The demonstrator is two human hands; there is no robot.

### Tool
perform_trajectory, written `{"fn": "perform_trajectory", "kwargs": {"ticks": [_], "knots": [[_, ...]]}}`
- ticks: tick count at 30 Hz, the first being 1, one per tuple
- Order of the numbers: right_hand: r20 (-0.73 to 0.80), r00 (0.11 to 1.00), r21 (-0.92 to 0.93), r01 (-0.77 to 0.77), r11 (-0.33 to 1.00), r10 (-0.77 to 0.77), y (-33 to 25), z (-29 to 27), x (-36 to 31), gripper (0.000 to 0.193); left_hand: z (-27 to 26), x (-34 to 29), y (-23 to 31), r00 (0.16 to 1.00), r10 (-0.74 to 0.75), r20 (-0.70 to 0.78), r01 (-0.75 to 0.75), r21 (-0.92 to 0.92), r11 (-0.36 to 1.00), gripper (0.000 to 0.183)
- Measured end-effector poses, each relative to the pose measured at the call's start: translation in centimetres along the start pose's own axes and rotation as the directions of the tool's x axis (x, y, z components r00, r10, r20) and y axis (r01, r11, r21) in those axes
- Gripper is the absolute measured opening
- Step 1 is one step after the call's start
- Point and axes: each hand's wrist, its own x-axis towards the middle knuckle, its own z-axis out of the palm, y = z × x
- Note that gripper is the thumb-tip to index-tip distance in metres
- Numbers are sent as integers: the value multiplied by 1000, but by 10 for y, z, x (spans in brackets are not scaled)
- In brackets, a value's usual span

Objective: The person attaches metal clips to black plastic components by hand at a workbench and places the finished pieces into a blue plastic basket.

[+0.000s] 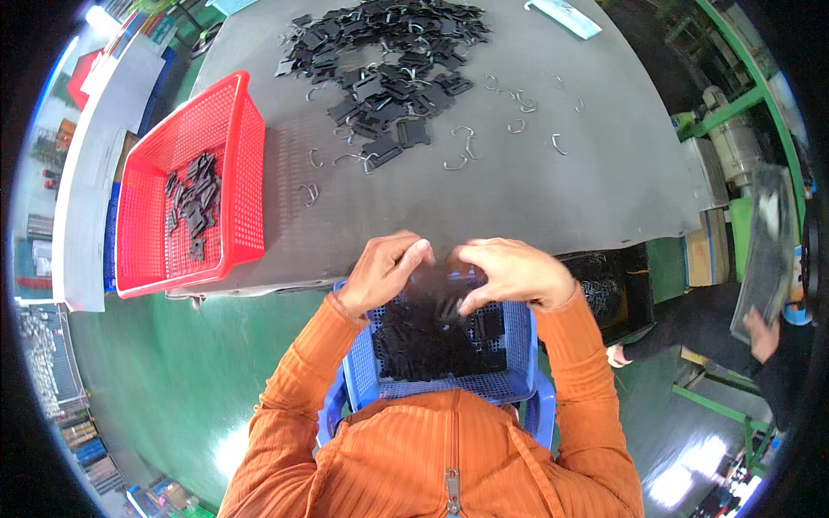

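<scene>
Both my hands are raised over a blue basket (521,337) at my lap, close to the table's front edge. Inside the basket lies a heap of flat black plastic pieces (423,345). Dark pieces between my hands are smeared by motion, so their outline is lost. My left hand (389,269) is curled, its thumb pressed along the forefinger; what it grips is hidden. Opposite it, my right hand (521,274) curves beside the blur with thumb and forefinger apart.
On the grey table (535,203) lie a large pile of black plates (389,52) and scattered metal hooks (466,142). A red basket (244,190) with black pieces stands left. A black bin (617,293) and another person's hand (760,335) are at right.
</scene>
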Motion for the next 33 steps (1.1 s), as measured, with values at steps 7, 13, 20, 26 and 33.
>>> {"fn": "perform_trajectory", "kwargs": {"ticks": [7, 13, 20, 26, 33], "knots": [[-766, 633, 12, -161, 987, 112, 69, -83, 120, 33, -31, 81, -14, 857, 376, -352, -154, 522, 839, 13], [-669, 705, 40, -284, 958, 236, 92, -103, 162, 42, -36, 102, -41, 902, 323, -286, -27, 709, 704, 30], [-493, 837, -63, -305, 950, 236, 111, -154, 147, 48, -34, 106, -35, 782, 373, -499, -5, 593, 805, 9], [-370, 909, -260, -299, 918, 191, 107, -165, 173, 63, -40, 101, -45, 750, 255, -610, -49, 334, 941, 15], [-489, 861, -131, -228, 965, 137, 105, -172, 162, 42, -41, 101, -41, 748, 231, -622, -63, 280, 958, 18]]}}
